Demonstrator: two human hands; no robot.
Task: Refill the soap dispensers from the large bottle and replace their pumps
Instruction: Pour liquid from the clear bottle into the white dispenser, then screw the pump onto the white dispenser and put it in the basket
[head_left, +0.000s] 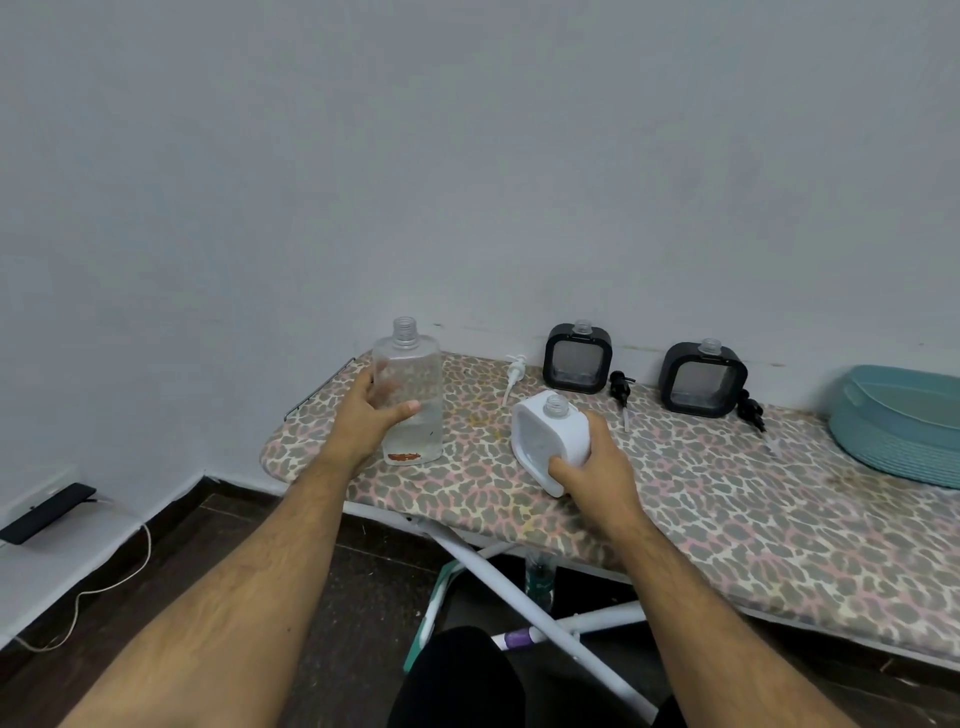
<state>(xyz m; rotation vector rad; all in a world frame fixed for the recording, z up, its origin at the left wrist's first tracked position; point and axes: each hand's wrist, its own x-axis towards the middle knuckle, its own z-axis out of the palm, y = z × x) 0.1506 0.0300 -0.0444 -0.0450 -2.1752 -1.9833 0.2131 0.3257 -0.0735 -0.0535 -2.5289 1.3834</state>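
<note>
A large clear bottle (413, 374) stands upright and uncapped at the left end of the leopard-print ironing board (675, 499). My left hand (363, 415) grips its side. My right hand (592, 462) holds a white square dispenser (545, 431), tilted to the left, its neck open. Two black square dispensers (577, 358) (702, 378) stand open-necked by the wall. A white pump (513, 375) lies left of the first black dispenser. One black pump (621, 389) lies between the black dispensers, and another black pump (750, 410) lies right of the second.
A teal basin (898, 431) sits at the board's right end. The wall runs right behind the board. A black device (47, 512) with a white cable lies on a ledge at lower left. White board legs (519, 582) cross below.
</note>
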